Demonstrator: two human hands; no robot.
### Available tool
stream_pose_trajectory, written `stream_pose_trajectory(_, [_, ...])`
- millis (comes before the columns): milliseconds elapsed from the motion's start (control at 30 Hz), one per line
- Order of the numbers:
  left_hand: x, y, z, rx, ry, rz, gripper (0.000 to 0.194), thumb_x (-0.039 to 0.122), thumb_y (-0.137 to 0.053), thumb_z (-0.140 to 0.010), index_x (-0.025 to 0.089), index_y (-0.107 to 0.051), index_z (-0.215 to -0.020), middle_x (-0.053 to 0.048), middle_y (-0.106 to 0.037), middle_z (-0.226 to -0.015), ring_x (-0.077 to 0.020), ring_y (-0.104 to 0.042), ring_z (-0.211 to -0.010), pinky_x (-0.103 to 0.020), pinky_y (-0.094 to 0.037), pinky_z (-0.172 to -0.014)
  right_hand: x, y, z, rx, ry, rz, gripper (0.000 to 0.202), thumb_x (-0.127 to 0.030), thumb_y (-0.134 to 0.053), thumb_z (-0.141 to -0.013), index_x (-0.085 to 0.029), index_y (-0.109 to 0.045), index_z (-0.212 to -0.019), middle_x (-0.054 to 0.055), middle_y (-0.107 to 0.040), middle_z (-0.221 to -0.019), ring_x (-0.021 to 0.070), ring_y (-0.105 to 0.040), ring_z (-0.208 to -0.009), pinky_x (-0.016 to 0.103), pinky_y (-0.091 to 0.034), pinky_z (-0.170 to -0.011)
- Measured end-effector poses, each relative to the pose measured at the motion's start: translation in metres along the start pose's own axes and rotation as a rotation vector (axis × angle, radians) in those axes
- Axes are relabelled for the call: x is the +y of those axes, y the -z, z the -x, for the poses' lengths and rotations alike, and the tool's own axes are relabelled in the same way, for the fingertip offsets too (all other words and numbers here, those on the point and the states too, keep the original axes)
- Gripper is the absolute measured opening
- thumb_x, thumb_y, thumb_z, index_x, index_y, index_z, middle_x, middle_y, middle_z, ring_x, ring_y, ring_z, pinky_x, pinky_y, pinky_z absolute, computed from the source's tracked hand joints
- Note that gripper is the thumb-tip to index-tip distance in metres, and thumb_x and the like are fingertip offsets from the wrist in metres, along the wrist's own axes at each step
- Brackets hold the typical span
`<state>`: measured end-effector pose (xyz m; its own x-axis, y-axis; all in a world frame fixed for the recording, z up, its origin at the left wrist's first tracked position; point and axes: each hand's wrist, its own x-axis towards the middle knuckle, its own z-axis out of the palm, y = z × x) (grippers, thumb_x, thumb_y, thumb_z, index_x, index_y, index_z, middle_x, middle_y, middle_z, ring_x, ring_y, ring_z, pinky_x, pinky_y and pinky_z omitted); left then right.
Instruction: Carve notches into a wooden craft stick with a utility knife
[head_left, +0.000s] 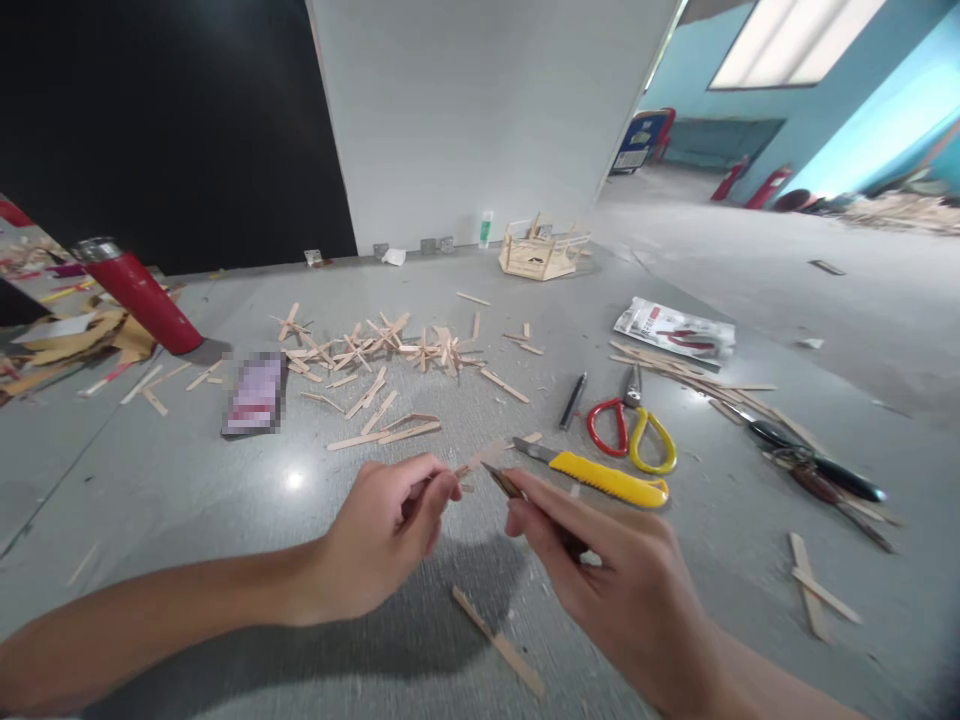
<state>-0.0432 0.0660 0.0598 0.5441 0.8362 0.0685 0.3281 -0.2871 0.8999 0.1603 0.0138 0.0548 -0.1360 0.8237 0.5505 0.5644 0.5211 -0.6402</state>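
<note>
My left hand (397,530) is closed in a pinch around a small piece of wooden stick (463,472) above the grey table. Facing it, my right hand (600,550) grips a slim dark tool with a pointed metal tip (501,480), angled toward the left hand; the tip and the wood look slightly apart. Just behind the right hand lies a yellow utility knife (611,478). Red-and-yellow-handled scissors (631,425) and a black pen (573,401) lie farther back. A joined wooden stick (499,642) rests on the table in front of the hands.
Loose wooden sticks (375,345) lie piled behind the hands. A phone (255,393) and a red bottle (142,295) are at the left. A wooden frame model (540,255) stands at the back; a white packet (675,332) and more tools (817,462) are right.
</note>
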Motion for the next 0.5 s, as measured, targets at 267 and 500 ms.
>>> stream_pose_trajectory(267, [0.0093,0.0011,0.0065,-0.016,-0.001,0.065,0.033,0.040,-0.041,-0.103,0.015,-0.062,-0.103,0.005,-0.053,-0.053,-0.0058,-0.045,-0.041,-0.015,-0.035,-0.042,-0.0001,-0.0036,0.0070,0.006,0.180,0.157,0.032,-0.010,-0.052,-0.096,-0.014,-0.059,-0.126,0.000,-0.073,-0.076,0.0093,-0.066,-0.057,0.018,-0.053,-0.055])
stream_pose_trajectory(500, [0.0095,0.0010,0.0068,-0.051,0.037,0.148,0.033,0.042,-0.042,-0.102,0.015,-0.061,-0.109,0.005,-0.053,-0.054,-0.0056,-0.044,-0.040,-0.015,-0.035,-0.041,-0.0010,-0.0015,0.0079,-0.016,0.190,0.195,0.031,-0.012,-0.050,-0.098,-0.015,-0.057,-0.128,0.000,-0.073,-0.077,0.0094,-0.066,-0.057,0.018,-0.051,-0.052])
